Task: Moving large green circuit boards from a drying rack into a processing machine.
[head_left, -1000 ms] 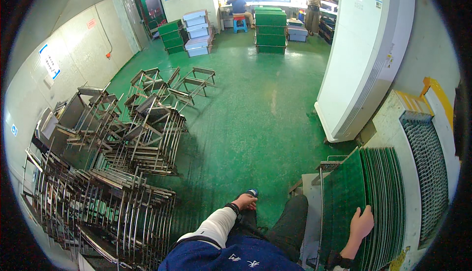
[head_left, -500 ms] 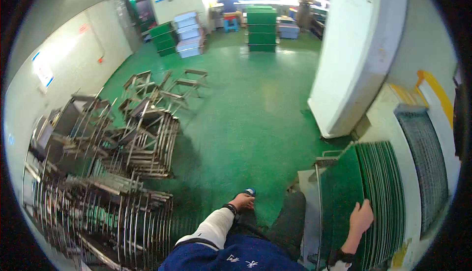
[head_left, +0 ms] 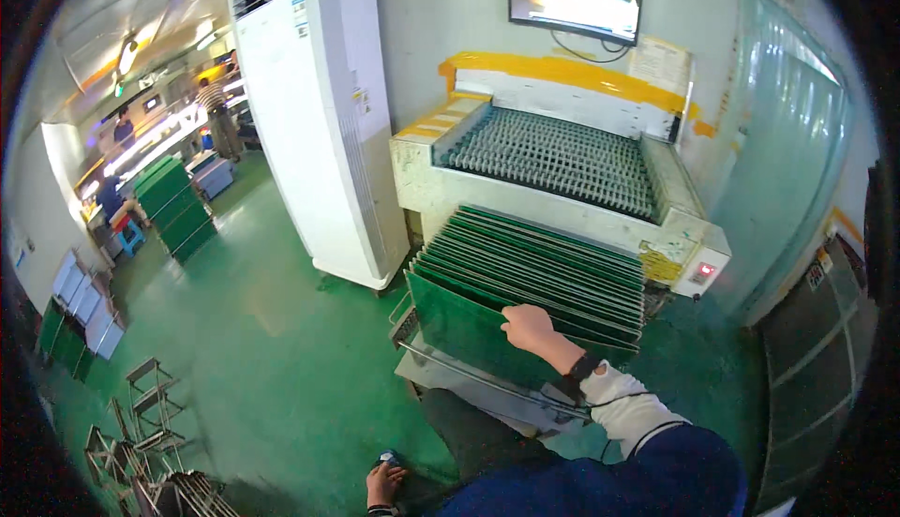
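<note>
step: seemingly taking hold of front green board [head_left: 455, 318], mid-frame | right hand [head_left: 532, 329]: fingers bent over its top edge | left hand [head_left: 383, 485], lower edge: loosely curled (can't tell if holding anything) | next likely needs: firm pinch before any lift

The person wears a dark navy blue top [head_left: 609, 481], plain where it shows, with a white long sleeve [head_left: 619, 404] on the right arm. The white cloth looks soft and creased. Thin dark lines cross it near the navy cloth; whether they are cord or trim is unclear. A broad black band [head_left: 587, 367] circles the right wrist. Both the right hand [head_left: 530, 328] and the left hand [head_left: 382, 485] are bare. The trousers [head_left: 478, 442] are dark grey, almost black. One shoe [head_left: 391, 458] shows in part, dark with a pale patch.
</note>
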Action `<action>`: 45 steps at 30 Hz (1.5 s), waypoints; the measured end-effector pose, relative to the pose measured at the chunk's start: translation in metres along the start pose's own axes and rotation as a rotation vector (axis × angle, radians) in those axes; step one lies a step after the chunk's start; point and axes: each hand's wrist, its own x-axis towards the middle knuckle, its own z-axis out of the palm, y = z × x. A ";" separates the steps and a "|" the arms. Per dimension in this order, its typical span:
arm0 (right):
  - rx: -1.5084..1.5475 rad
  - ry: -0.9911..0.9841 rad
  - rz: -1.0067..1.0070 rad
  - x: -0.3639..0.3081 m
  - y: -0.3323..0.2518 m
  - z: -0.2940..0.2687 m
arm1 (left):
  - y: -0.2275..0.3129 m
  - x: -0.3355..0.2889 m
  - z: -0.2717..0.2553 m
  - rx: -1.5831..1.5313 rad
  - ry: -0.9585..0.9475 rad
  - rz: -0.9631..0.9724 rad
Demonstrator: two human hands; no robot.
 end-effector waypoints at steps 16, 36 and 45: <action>-0.109 0.249 -0.132 0.028 0.001 -0.225 | 0.023 -0.038 0.009 -0.046 0.024 -0.007; 1.977 0.454 0.343 0.123 0.213 -0.154 | 0.032 -0.042 0.044 -0.061 0.152 -0.062; 2.051 0.617 0.348 0.190 0.259 -0.072 | 0.046 -0.041 0.064 -0.006 0.186 -0.149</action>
